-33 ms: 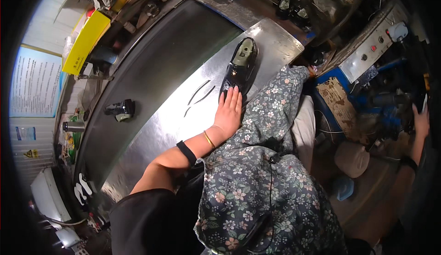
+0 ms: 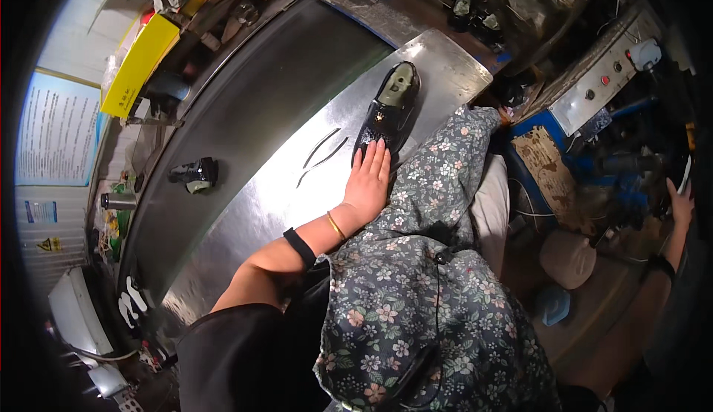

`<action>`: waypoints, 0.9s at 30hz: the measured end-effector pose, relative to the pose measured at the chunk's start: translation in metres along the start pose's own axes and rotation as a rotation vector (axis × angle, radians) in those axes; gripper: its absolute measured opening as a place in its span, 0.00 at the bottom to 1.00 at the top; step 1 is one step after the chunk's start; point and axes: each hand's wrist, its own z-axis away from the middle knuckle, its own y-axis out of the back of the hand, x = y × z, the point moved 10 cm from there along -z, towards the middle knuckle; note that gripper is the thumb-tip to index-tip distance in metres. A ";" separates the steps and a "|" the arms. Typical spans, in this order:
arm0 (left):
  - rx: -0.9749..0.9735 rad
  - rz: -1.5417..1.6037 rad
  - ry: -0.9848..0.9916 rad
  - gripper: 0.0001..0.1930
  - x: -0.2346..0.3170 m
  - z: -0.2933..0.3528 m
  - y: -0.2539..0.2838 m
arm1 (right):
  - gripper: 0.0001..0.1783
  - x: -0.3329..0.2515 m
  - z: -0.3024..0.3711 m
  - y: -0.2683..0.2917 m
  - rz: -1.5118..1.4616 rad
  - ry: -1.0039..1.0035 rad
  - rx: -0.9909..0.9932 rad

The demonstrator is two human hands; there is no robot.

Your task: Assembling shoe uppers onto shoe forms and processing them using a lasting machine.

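Observation:
A glossy black shoe (image 2: 385, 119) with a small gold ornament lies on a shiny metal plate (image 2: 260, 189); an olive-green last fills its opening. My left hand (image 2: 368, 178) rests flat on its near end, fingers stretched and covering that part. Two thin dark strips (image 2: 321, 147) lie on the plate, left of the shoe. Far out at the right rim, my right hand (image 2: 680, 206) has its fingers around a narrow pale object (image 2: 685, 177), whose kind I cannot make out.
Another black shoe (image 2: 196, 175) sits on the dark belt (image 2: 252, 93) at left. A control panel (image 2: 590, 96) with knobs stands at the right, above a blue machine frame. Below it are a translucent jug (image 2: 568, 258) and a blue cup (image 2: 554, 305). Floral cloth (image 2: 416, 286) covers my lap.
Almost nothing differs. My left hand stays on the shoe; my right hand remains at the right rim with a very slight shift.

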 end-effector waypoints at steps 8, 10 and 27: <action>0.048 0.839 0.031 0.15 0.017 0.011 0.050 | 0.33 -0.037 0.079 0.055 0.125 0.140 0.610; -0.019 1.008 0.130 0.14 0.020 -0.007 0.052 | 0.32 -0.096 0.121 0.090 -0.191 0.207 0.679; -0.117 1.267 0.227 0.31 0.044 -0.098 0.103 | 0.44 -0.459 0.364 0.062 -1.732 -0.092 -1.292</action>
